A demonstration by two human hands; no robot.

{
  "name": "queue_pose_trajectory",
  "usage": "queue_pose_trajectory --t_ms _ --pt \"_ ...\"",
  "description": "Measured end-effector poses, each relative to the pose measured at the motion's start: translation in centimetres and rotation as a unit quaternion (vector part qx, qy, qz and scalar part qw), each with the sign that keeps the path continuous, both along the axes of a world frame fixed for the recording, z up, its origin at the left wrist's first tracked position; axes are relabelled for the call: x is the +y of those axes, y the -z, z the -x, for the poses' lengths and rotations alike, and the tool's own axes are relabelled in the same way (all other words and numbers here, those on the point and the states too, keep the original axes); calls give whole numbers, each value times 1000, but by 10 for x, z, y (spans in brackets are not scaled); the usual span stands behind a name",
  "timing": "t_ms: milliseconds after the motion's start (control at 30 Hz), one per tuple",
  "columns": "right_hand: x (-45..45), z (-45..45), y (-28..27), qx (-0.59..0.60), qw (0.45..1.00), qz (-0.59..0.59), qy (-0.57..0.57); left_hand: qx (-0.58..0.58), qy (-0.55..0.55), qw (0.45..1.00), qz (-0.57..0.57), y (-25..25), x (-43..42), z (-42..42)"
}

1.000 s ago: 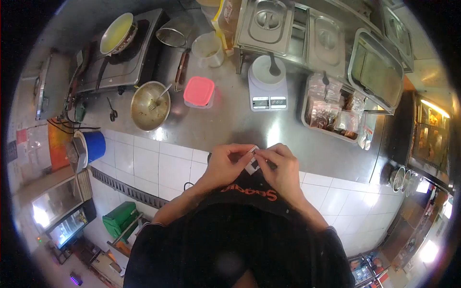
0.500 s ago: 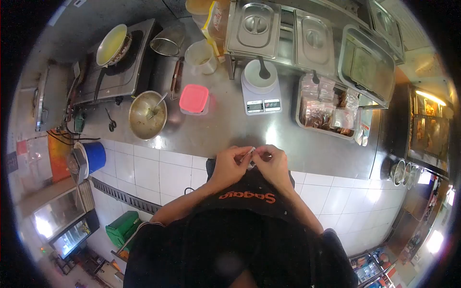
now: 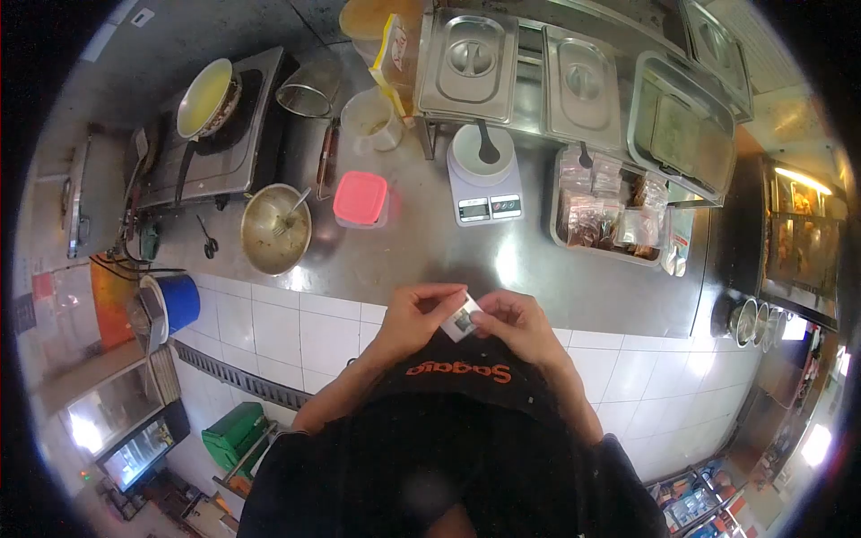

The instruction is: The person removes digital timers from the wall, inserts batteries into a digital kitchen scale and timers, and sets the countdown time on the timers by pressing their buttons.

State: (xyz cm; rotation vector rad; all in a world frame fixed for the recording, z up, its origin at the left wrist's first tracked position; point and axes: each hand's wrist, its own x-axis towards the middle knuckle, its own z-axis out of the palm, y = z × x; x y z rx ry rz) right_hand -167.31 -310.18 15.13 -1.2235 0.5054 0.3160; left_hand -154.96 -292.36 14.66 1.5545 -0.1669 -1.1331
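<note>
A small white packet with a dark print is held up in front of the dark apron, just off the counter's front edge. My left hand pinches its upper left corner between thumb and fingers. On the other side, my right hand grips its right edge with the thumb and curled fingers. Beyond the hands, the white kitchen scale carries a white bowl with a black spoon. The container with the pink lid stands left of the scale.
A metal bowl with a fork, black scissors and a stove with a pan are on the left. A metal tray of plastic packets sits on the right, below lidded steel pans.
The packet, mostly covered by the fingers half a second ago, now shows its printed face. My hands have moved slightly apart and lower. The view has shifted a little.
</note>
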Motion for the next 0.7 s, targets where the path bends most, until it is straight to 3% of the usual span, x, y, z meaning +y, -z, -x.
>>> queue_pose_trajectory --t_ms 200,433,533,600,700 --pt "6 13 8 39 998 -46 -19 77 29 996 -19 -3 19 14" --pt "21 8 10 -1 999 2 45 37 0 997 67 0 20 19" --pt "26 -3 13 35 997 0 73 2 -24 997 77 2 6 17" --pt "35 -13 14 26 964 -169 205 -20 -34 996 81 4 -4 17" --pt "35 -28 -1 10 939 -222 264 -79 -48 986 137 3 -19 13"
